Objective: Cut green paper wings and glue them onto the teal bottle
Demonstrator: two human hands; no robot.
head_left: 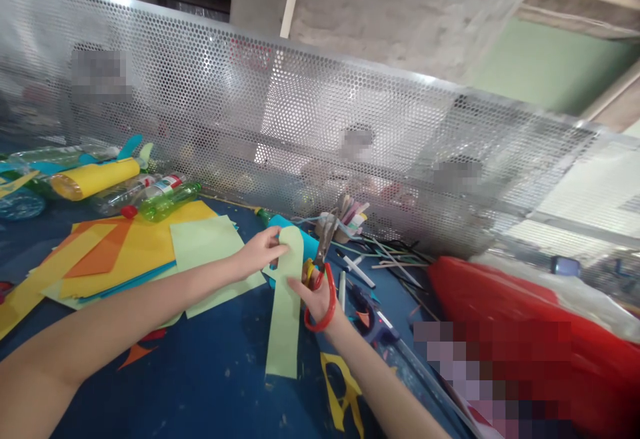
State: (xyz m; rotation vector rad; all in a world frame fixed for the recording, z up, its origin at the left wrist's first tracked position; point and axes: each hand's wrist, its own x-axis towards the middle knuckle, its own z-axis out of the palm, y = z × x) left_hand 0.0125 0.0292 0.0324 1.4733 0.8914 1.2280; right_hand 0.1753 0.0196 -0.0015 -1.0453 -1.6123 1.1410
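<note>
A pale green paper strip [284, 319] with a rounded top end hangs over the blue table. My left hand [260, 252] pinches its upper left edge between thumb and fingers. At the strip's right edge is my right hand [315, 292], its thumb against the paper. Red-handled scissors [327, 302] are hooked on that hand, their metal blades pointing up and away from the strip. Behind the strip lies a blue roll [300, 235], partly hidden.
Yellow, orange and green sheets [145, 255] lie left, near plastic bottles [170, 202] and a yellow-wrapped bottle [97, 179]. Markers [357, 269], a glue gun [373, 315] and yellow scraps [343, 392] are right. A perforated metal screen [310, 112] stands behind; a red bag [500, 305] is far right.
</note>
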